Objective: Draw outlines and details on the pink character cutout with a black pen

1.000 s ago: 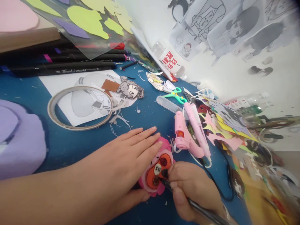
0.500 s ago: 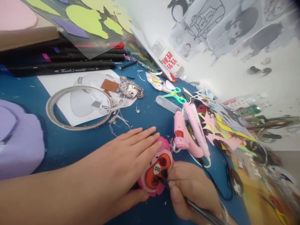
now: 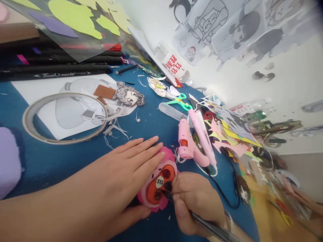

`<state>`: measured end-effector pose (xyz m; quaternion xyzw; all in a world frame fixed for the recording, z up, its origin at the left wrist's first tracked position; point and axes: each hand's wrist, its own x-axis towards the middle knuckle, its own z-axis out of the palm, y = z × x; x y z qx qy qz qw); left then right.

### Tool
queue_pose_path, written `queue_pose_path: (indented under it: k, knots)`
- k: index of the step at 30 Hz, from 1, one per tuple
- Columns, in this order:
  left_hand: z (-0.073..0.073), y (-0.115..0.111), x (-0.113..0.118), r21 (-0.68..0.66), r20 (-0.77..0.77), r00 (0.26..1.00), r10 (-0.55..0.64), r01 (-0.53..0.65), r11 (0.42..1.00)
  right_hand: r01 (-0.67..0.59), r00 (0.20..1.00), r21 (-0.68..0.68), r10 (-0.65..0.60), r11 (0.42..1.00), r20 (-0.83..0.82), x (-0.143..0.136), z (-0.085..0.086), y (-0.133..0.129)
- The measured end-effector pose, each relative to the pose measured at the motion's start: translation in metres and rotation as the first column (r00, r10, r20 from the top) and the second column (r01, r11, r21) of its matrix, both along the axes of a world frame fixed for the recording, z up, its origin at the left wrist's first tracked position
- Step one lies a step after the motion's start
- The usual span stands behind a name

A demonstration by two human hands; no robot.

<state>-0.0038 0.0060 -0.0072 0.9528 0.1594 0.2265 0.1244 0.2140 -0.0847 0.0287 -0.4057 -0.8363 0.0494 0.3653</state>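
Observation:
My left hand (image 3: 128, 171) lies palm down with fingers stretched over the upper left part of a pink craft face (image 3: 168, 154), its thumb along the lower edge. An orange muzzle-like patch (image 3: 150, 193) with dark round spots and a small white toothed mouth shows on the face. My right hand (image 3: 198, 198) grips a black pen (image 3: 202, 222). The pen's tip touches, or is very close to, the orange patch near its lower spot. Part of the face is hidden under my left fingers.
Beyond my hands lie a pink glue gun (image 3: 186, 141), green-handled scissors (image 3: 183, 102), a tape ring (image 3: 27, 126) and paper scraps (image 3: 227, 134). Black markers (image 3: 63, 72) line the left; a plastic bottle (image 3: 174, 64) lies by the wall. A purple felt piece (image 3: 8, 161) is at left.
The view has shifted, so the table items appear farther left. Both hands keep nearly the same place on the pink face, with the pen still at the orange patch.

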Motion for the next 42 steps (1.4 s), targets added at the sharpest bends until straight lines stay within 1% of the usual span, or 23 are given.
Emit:
queue_pose_path:
  k: [4,7,10,15,20,25,27,31,34,37,40,42]
  knots:
    - [-0.007,-0.001,0.002,-0.015,0.086,0.996,-0.008,0.009,1.000,-0.005,1.000,0.012,0.005,1.000,-0.019,0.002,-0.002,-0.001]
    - [-0.010,0.000,0.003,-0.024,0.091,0.996,-0.010,0.012,1.000,-0.011,1.000,0.025,0.011,1.000,-0.023,0.003,-0.002,-0.001]
    - [-0.006,0.001,0.003,-0.020,0.089,0.996,-0.012,0.013,1.000,-0.004,1.000,0.010,0.004,1.000,-0.012,0.003,0.000,0.000]
    - [0.001,-0.001,0.002,-0.021,0.024,1.000,0.003,-0.003,1.000,0.000,1.000,-0.028,0.000,1.000,-0.006,0.001,0.003,0.001]
    - [0.001,-0.001,0.003,-0.052,0.110,0.994,0.000,0.006,0.999,-0.018,1.000,-0.036,0.018,0.999,0.001,0.002,0.002,0.002]
    - [0.006,-0.001,0.000,-0.051,0.010,1.000,-0.003,0.004,0.999,-0.040,0.999,-0.056,0.039,0.998,-0.017,0.003,0.001,0.003]
    - [0.004,-0.001,0.000,-0.049,0.018,1.000,-0.009,0.010,0.999,-0.044,0.999,-0.056,0.042,0.997,-0.032,0.002,0.000,0.003]
    - [-0.002,-0.001,0.003,-0.060,0.101,0.995,-0.013,0.020,0.998,-0.039,0.998,-0.050,0.036,0.998,-0.052,0.001,0.000,0.003]
    - [0.000,-0.001,0.002,-0.053,0.056,0.998,-0.008,0.011,0.999,-0.011,1.000,-0.042,0.010,0.999,-0.013,0.000,-0.001,0.001]
    - [0.003,-0.001,0.000,-0.038,-0.008,1.000,0.000,0.000,0.999,-0.009,1.000,-0.030,0.008,1.000,-0.023,0.000,-0.001,0.000]
    - [0.004,-0.001,0.000,-0.023,0.043,0.999,0.002,-0.001,1.000,-0.014,1.000,-0.034,0.013,0.999,-0.025,0.000,-0.001,0.000]
    - [0.004,-0.002,0.000,-0.021,0.039,0.999,0.001,0.000,1.000,-0.015,1.000,-0.044,0.014,0.999,-0.018,0.000,-0.002,0.000]
